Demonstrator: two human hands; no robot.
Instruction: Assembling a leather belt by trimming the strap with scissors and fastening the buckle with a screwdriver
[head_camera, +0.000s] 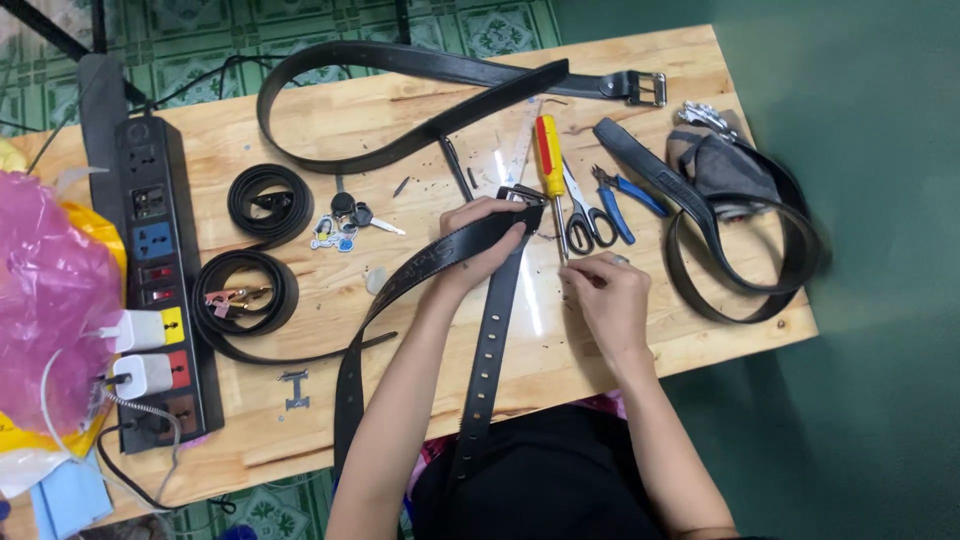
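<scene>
Wooden table (640, 90), green floor (880, 400)

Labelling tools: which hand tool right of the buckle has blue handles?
The small blue-handled pliers, lying right of the black-handled scissors; the screwdriver has a yellow-and-red handle.

Bare wood (640, 335) beside right hand (608, 295) (scissors (583, 220) beyond)

On a wooden table (300, 420), the left hand (487, 240) presses a black belt (487, 350) flat near its buckle end, fingers curled over the strap. The right hand (603, 290) rests just beside it, fingertips pinched near the tip of a red-and-yellow screwdriver (548, 160). Scissors (583, 215) and blue pliers (625, 190) lie beyond. Coiled belts (262, 200), keys (345, 220) and a power strip (160, 270) sit to the left.
</scene>
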